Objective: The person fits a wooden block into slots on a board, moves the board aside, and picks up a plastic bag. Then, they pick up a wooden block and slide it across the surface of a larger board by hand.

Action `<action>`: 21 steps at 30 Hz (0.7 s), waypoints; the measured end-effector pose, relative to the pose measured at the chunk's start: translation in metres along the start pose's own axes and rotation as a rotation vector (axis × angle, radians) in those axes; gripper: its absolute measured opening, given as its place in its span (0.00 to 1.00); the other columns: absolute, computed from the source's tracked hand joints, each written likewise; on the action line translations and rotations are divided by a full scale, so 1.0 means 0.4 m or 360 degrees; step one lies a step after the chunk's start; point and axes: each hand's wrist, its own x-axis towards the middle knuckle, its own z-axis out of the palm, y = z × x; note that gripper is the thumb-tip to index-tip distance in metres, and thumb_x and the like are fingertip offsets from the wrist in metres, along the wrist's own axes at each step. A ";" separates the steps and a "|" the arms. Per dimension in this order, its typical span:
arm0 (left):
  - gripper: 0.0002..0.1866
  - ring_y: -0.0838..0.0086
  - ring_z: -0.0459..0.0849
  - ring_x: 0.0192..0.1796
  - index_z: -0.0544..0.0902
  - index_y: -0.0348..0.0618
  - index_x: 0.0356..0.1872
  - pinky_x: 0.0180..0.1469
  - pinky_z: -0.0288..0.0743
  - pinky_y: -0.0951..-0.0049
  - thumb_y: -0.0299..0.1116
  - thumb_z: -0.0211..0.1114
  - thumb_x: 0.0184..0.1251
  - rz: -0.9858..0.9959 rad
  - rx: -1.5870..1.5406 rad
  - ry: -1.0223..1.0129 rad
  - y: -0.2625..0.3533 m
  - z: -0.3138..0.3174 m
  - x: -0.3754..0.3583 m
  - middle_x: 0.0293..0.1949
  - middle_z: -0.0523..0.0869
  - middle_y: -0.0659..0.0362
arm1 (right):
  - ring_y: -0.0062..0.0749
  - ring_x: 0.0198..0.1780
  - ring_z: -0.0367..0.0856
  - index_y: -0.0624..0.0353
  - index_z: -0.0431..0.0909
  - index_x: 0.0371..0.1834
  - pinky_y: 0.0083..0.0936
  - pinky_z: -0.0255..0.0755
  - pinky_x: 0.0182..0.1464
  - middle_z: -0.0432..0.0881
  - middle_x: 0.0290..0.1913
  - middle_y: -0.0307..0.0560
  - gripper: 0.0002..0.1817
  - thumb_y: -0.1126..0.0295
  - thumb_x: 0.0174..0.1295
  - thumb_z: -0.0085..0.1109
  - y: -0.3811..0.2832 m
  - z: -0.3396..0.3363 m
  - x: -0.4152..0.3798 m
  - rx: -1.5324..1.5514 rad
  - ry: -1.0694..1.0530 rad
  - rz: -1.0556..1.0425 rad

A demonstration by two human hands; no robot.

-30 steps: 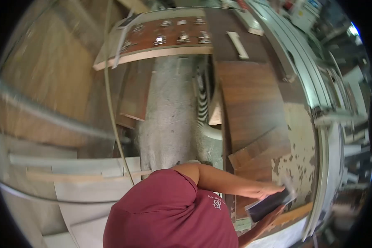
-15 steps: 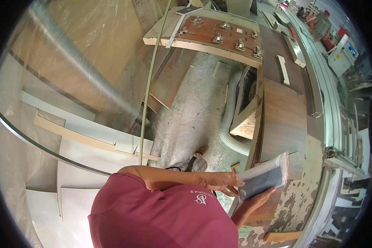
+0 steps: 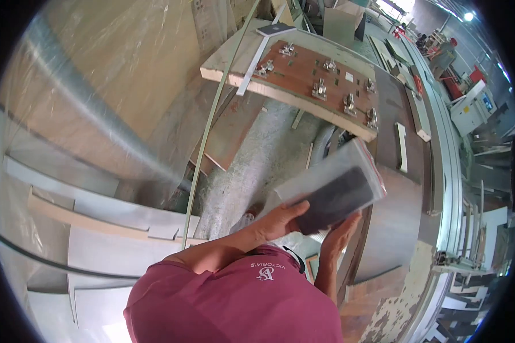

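A clear zip bag [image 3: 326, 171] with a red line along its far edge is between my hands, above the gap by the workbench. Inside it lies a dark, flat rectangular thing [image 3: 337, 197]. My left hand [image 3: 283, 220] is closed on the bag's near left end, with the thumb on top and the fingers partly hidden. Along the lower right edge, my right hand [image 3: 339, 235] grips the bag from beneath, most of its fingers out of sight.
Ahead, a reddish-brown board [image 3: 303, 74] with several metal hinges lies on a thick panel [image 3: 226, 74]. A dark flat device [image 3: 276, 29] sits behind it. Wooden worktop [image 3: 389, 223] and a metal rail [image 3: 451, 171] run along the right. Pale panels [image 3: 114, 211] stand at left.
Both hands have brought the bag left and forward, off from over the worktop and closer to the camera. The view has shifted slightly as well.
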 end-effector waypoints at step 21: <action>0.23 0.41 0.71 0.61 0.68 0.34 0.60 0.60 0.70 0.39 0.41 0.52 0.72 0.0743 -0.0475 0.0705 1.094 -0.853 0.882 0.59 0.74 0.43 | 0.19 0.26 0.71 0.62 0.67 0.56 0.17 0.66 0.28 0.74 0.31 0.40 0.35 0.38 0.70 0.32 0.157 0.116 0.169 -0.0008 0.0524 0.0536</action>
